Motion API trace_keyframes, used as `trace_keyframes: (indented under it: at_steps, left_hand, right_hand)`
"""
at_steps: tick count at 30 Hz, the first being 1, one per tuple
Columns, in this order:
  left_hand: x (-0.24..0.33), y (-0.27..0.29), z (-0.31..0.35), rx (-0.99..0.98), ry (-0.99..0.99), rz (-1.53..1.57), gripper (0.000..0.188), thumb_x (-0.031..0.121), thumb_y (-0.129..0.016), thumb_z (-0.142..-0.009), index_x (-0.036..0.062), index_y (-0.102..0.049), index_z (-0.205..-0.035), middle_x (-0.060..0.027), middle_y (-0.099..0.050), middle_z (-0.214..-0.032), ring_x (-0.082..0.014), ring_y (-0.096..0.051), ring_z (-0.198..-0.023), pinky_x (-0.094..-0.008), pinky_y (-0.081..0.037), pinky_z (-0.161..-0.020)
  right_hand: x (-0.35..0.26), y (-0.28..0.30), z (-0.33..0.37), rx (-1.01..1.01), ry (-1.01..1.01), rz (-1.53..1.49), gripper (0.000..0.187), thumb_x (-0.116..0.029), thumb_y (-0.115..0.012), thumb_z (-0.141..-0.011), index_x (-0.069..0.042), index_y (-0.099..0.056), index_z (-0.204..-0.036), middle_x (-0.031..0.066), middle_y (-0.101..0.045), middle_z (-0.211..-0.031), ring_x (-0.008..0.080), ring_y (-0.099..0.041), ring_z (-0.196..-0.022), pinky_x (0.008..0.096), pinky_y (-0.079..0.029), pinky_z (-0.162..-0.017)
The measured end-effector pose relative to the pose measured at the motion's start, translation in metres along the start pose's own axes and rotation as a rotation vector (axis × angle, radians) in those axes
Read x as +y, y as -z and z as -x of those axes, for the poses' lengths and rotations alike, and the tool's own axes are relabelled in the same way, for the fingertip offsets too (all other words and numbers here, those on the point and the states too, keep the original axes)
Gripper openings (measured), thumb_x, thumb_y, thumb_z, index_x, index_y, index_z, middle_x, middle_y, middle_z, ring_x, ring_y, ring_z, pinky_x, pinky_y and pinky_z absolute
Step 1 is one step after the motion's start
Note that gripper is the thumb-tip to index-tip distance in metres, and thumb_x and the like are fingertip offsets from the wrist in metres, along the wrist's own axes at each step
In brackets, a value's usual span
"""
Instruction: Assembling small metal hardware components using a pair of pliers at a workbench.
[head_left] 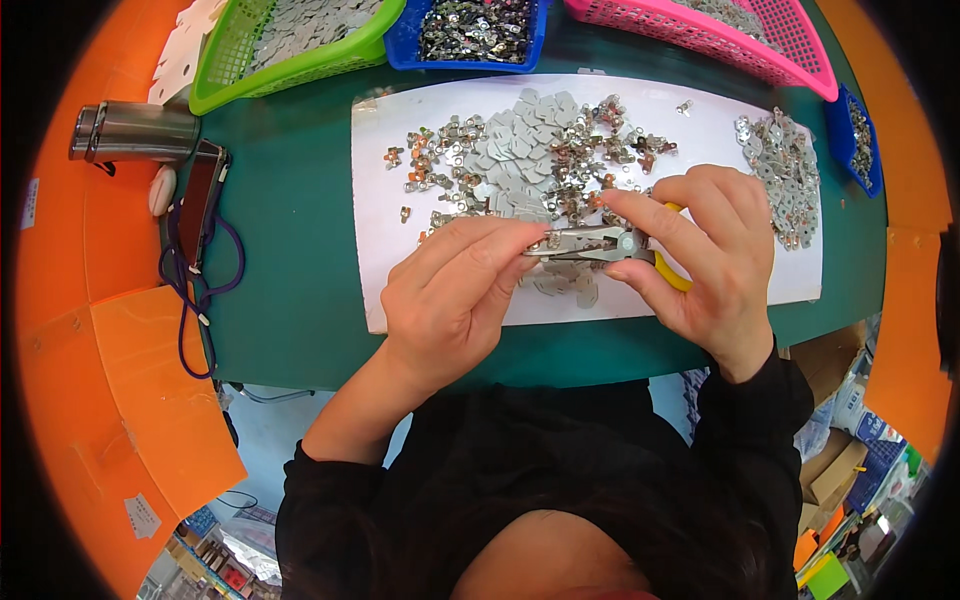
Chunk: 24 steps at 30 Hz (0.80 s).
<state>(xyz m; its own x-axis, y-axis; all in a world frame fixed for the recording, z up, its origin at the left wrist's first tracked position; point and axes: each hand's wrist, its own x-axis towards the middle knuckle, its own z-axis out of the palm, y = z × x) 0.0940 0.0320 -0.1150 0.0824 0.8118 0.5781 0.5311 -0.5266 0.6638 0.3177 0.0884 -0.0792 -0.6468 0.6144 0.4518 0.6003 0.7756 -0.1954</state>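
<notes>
Yellow-handled pliers lie in my right hand, which is closed around their handles, jaws pointing left. My left hand pinches a small metal part at the tips of the jaws; the fingers hide most of it. Beneath and beyond both hands is a white board. On it lie a pile of flat grey metal plates, small shiny and copper-coloured metal fittings to the left, and more fittings to the right. A separate heap of plates with fittings sits at the board's right end.
Along the far edge stand a green basket, a blue bin and a pink basket, all holding metal parts. Another blue bin is at the right. A steel flask and a dark case with a cord lie left.
</notes>
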Motion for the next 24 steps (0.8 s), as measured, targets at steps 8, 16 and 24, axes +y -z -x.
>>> trace_keyframes:
  at_steps: [8, 16, 24]
  left_hand:
    - [0.0013, -0.0002, 0.0015, -0.006, 0.035, -0.022, 0.024, -0.006, -0.072, -0.078, 0.0012, -0.071, -0.101, -0.0125, -0.070, -0.086, -0.0245, -0.068, -0.075, -0.0298, -0.054, -0.064]
    - [-0.0015, 0.0025, 0.0032, -0.041, 0.016, -0.035, 0.019, -0.005, -0.070, -0.080, -0.0002, -0.069, -0.099, -0.0125, -0.069, -0.086, -0.0257, -0.068, -0.075, -0.0309, -0.055, -0.065]
    - [-0.0043, 0.0029, 0.0067, -0.123, 0.081, 0.122, 0.015, -0.007, -0.065, -0.083, -0.0014, -0.061, -0.097, -0.0129, -0.064, -0.084, -0.0287, -0.064, -0.072, -0.0318, -0.051, -0.061]
  right_hand:
    - [0.0003, -0.0048, 0.0026, 0.000, -0.011, -0.020, 0.043, -0.041, -0.075, -0.073, -0.014, -0.072, -0.107, 0.0030, -0.059, -0.086, 0.0248, -0.054, -0.084, 0.0383, -0.040, -0.076]
    - [-0.0005, -0.0041, 0.0044, -0.007, 0.012, -0.039, 0.042, -0.041, -0.076, -0.072, -0.013, -0.072, -0.103, 0.0028, -0.058, -0.082, 0.0234, -0.054, -0.077, 0.0354, -0.040, -0.069]
    - [-0.0055, -0.0046, 0.0052, -0.116, -0.064, -0.163, 0.033, -0.035, -0.078, -0.073, -0.010, -0.071, -0.095, 0.0042, -0.062, -0.081, 0.0233, -0.057, -0.074, 0.0347, -0.042, -0.066]
